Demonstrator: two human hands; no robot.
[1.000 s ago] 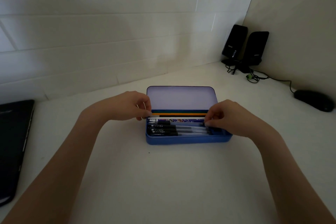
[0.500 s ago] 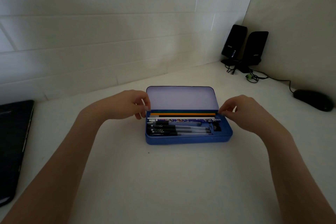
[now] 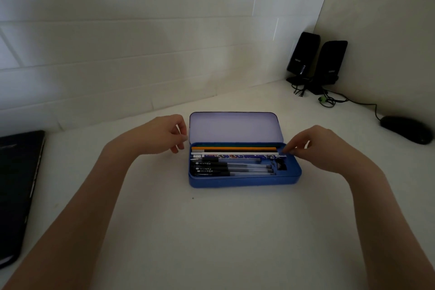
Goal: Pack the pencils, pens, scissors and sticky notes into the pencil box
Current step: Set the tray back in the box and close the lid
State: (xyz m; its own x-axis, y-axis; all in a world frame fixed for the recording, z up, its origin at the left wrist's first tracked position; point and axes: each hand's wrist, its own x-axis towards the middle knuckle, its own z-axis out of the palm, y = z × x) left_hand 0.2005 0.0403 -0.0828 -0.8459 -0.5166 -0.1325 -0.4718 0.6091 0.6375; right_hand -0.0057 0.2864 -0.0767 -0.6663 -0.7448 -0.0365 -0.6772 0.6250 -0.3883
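A: Where is the pencil box (image 3: pixel 244 180)?

B: In the middle of the white bench (image 3: pixel 211 231), with its lid (image 3: pixel 235 127) standing open toward the wall. The blue tray faces the person.

A: What lies in it?

B: At the back, an orange pencil (image 3: pixel 233 148) with a dark one tight beside it. In front of those sits a white pencil (image 3: pixel 235 153), then a patterned blue one (image 3: pixel 237 156). Nearest the front are the pens (image 3: pixel 233 169), black-capped with clear barrels, lying side by side along the tray. A small dark thing sits at the right end; I cannot tell what it is.

A: And the hands?

B: The left hand (image 3: pixel 162 135) hangs just beside the box's left back corner, fingers loosely curled, holding nothing. The right hand (image 3: pixel 327 148) is at the right end, its fingertips (image 3: pixel 290 152) pinched at the tip of the white pencil. Whether they truly grip it or only touch it, I cannot tell.

A: Anything else on the bench?

B: A black laptop (image 3: pixel 18 193) at the left edge, two black speakers (image 3: pixel 317 61) in the far corner, and a black mouse (image 3: pixel 407 129) to the right, its cable running back toward the speakers.
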